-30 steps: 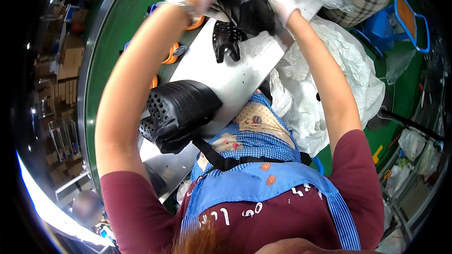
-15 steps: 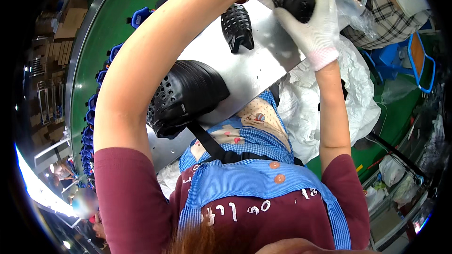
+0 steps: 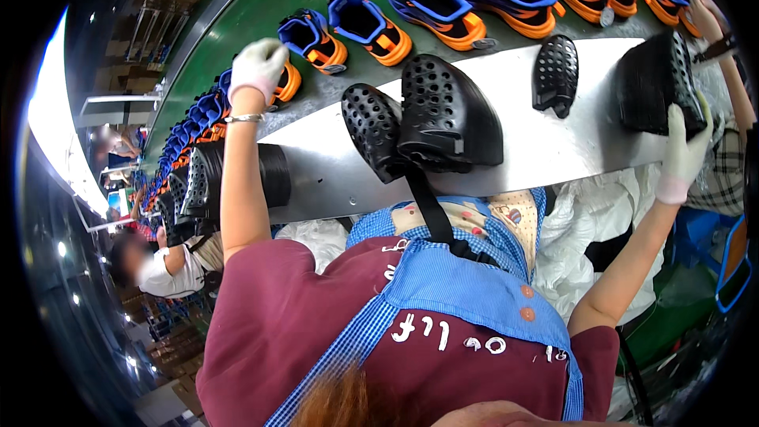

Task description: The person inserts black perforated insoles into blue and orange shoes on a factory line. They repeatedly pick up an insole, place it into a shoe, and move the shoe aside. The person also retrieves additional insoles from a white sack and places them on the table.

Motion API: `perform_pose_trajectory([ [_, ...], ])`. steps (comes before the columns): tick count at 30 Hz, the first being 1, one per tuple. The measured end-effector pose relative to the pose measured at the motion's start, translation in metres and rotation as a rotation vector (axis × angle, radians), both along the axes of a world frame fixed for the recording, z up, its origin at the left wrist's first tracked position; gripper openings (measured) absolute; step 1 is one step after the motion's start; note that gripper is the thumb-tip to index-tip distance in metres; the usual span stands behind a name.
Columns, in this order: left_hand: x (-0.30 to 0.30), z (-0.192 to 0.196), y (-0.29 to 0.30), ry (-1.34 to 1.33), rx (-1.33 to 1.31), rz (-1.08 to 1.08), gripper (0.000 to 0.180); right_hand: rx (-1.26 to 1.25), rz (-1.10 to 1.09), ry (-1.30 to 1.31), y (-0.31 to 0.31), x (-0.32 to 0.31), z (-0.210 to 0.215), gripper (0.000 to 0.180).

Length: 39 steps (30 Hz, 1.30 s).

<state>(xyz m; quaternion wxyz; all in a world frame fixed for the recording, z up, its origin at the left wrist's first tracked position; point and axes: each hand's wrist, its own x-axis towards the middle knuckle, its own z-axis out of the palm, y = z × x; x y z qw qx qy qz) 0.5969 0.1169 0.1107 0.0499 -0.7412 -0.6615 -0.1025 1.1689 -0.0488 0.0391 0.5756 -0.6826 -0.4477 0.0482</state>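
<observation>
My left hand [image 3: 259,67], in a white glove, is curled closed beside a blue, black and orange sneaker [image 3: 289,83]. Whatever its fingers hold, if anything, is hidden. At the far right of the metal table [image 3: 316,182], my gloved right hand [image 3: 685,150] grips a nested stack of black perforated shoe trees [image 3: 644,87], thumb on the near side. Another thick stack of shoe trees [image 3: 451,115] lies in the middle with a smaller shoe tree stack [image 3: 370,130] against its left side. One separate shoe tree [image 3: 556,75] lies between the middle and right stacks.
Several sneakers [image 3: 431,4] line the green conveyor [image 3: 237,35] beyond the table. More black stacks [image 3: 207,178] sit at its left end. A co-worker's hand [image 3: 706,16] is at the upper right. White plastic sheeting [image 3: 565,229] and a blue stool [image 3: 700,233] are below.
My view has turned, bringing the sneaker row into sight. My hands, together around a black object before, are now far apart: left by a sneaker, right on the stack.
</observation>
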Motion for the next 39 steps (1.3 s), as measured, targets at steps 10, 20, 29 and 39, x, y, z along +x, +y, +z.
perform_pose_trajectory([
  [10,0.007,-0.084,0.017,-0.112,-0.200,0.248,0.076,-0.046,-0.050,-0.059,-0.016,0.021,-0.008,0.050],
  [20,0.062,-0.107,0.063,-0.167,-0.224,-0.032,0.038,-0.053,-0.139,-0.063,-0.018,0.013,-0.004,0.056],
  [29,0.166,-0.140,0.122,-0.604,-0.616,-0.175,0.048,0.036,-0.039,0.039,-0.003,0.006,-0.007,0.058],
  [39,0.313,0.011,0.071,-0.042,0.139,-0.819,0.051,-0.063,-0.190,-0.273,-0.032,-0.007,-0.001,0.062],
])
